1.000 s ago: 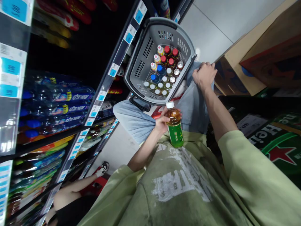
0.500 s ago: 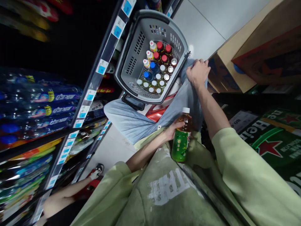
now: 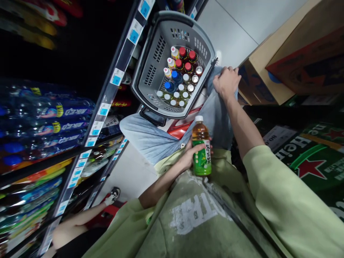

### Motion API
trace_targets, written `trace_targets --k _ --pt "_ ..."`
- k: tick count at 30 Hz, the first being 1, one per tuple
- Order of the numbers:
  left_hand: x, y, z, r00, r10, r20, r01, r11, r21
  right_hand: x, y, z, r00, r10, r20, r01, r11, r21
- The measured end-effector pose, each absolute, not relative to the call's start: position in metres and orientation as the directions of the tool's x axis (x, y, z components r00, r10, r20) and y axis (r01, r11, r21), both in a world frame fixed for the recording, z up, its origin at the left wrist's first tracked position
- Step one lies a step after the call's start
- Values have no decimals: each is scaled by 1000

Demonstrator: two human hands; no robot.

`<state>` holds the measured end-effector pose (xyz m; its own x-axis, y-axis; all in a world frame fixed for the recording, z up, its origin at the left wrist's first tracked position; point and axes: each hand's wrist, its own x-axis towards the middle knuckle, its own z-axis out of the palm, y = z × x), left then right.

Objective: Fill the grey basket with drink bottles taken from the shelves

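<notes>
My left hand (image 3: 191, 152) is wrapped round a green-labelled tea bottle (image 3: 201, 147) with a white cap, held upright in front of my green shirt. My right hand (image 3: 226, 83) rests with curled fingers on my right knee in light blue jeans (image 3: 150, 138), beside the rim of a grey shopping basket (image 3: 150, 71). The basket stands on the floor ahead of my knees and holds several bottles and cans with red, blue and white tops (image 3: 179, 77).
Store shelves (image 3: 106, 104) with price tags and rows of bottled drinks run along the left. Cardboard boxes (image 3: 285, 61) and green beer cartons (image 3: 314, 157) stand on the right. Another person's leg and shoe (image 3: 88, 215) lie at the lower left.
The tea bottle has tilted back to upright and moved slightly left and up in my left hand. My right hand has stayed on my knee.
</notes>
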<state>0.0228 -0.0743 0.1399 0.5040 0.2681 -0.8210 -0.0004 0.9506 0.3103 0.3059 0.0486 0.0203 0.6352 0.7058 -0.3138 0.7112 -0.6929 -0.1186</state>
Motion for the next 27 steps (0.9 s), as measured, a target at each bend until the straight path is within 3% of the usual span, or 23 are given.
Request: trace_targets --k 8,20,27 --pt "14 -23 122 434 396 -809 -310 909 278 298 47 40 661 678 -322 655 -730 -193" --pt "39 3 151 434 407 -804 -347 899 268 293 46 41 677 670 -305 640 -740 -205" --pt "33 -5 139 385 328 -863 -331 922 203 295 46 39 683 671 -289 641 -740 -203"
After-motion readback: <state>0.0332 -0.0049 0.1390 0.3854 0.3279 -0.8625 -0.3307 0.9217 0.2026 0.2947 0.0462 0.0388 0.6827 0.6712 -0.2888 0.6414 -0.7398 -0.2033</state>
